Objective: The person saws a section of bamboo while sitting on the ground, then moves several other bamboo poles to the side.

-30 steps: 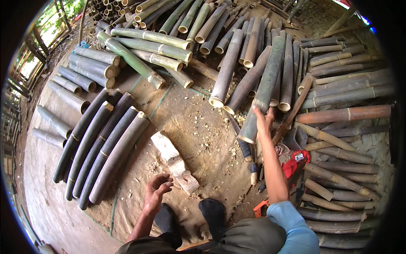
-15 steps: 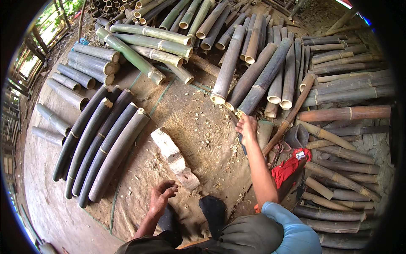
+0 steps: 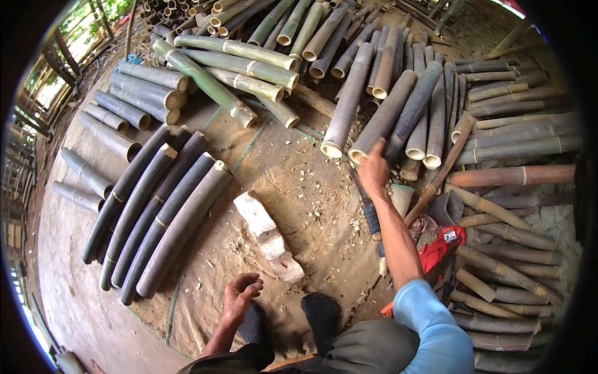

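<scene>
My right hand (image 3: 374, 169) reaches forward to the near ends of two dark bamboo poles, a brownish one (image 3: 385, 115) and a blackish one (image 3: 414, 112). A finger stretches out against them; the other fingers are partly hidden, and no firm grip shows. Beside my right forearm lies a long tool with a dark wrapped handle (image 3: 372, 218). My left hand (image 3: 242, 296) hovers above my left foot, fingers loosely bent and apart, with nothing in it. Just beyond it, a pale notched wood block (image 3: 265, 234) rests on the ground cloth.
Dark curved bamboo lengths (image 3: 180, 230) lie side by side at left, with shorter pieces behind. Green poles (image 3: 240, 67) are heaped at the back. More bamboo (image 3: 511, 176) lines the right side, near a red cloth (image 3: 439, 249). Wood chips litter the ground cloth (image 3: 311, 206).
My right hand has moved forward from beside the wrapped-handle tool to the bamboo ends, leaving more of the tool showing. My left hand stays nearly as before. The whole view has shifted slightly.
</scene>
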Motion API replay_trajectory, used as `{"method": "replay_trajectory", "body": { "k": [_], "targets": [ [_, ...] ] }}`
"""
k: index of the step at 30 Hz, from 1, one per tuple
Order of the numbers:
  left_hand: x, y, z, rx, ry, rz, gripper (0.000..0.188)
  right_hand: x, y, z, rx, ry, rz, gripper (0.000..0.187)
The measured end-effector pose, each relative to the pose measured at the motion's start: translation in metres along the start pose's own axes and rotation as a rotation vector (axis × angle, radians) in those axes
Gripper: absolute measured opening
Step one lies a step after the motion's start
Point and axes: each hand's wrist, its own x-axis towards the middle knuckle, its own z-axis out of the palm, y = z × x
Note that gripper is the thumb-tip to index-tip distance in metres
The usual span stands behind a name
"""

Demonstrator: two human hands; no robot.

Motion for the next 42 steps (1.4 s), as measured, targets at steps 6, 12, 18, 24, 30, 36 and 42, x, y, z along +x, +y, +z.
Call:
{"method": "replay_trajectory", "body": {
  "k": [6, 12, 18, 24, 30, 36, 42],
  "targets": [
    [0.002, -0.01, -0.003, 0.085, -0.041, 0.007, 0.042, 0.019, 0.076, -0.019, 1.396, -0.289, 0.055, 0.059],
    [0.022, 0.024, -0.029, 0.891, 0.372, 0.523, 0.067, -0.01, 0.05, -0.014, 0.328, 0.194, -0.181, 0.082],
    [0.079, 0.096, -0.112, 1.372, 0.757, 0.379, 0.088, -0.172, -0.018, 0.025, 0.135, -0.58, -0.224, 0.075],
    [0.103, 0.1, -0.128, 1.355, 0.706, 0.421, 0.078, -0.272, -0.01, 0.073, -0.101, -0.528, -0.537, 0.101],
    [0.025, 0.119, -0.13, 1.083, 0.455, 0.619, 0.077, -0.263, 0.021, 0.084, 0.058, -0.547, -0.47, 0.101],
    [-0.031, 0.125, -0.107, 0.98, 0.309, 0.541, 0.075, -0.25, 0.036, 0.072, -0.035, -0.488, -0.487, 0.104],
    [0.008, 0.158, -0.087, 0.623, 0.062, 0.403, 0.08, -0.254, 0.034, 0.074, -0.031, -0.495, -0.439, 0.098]
  ]
}}
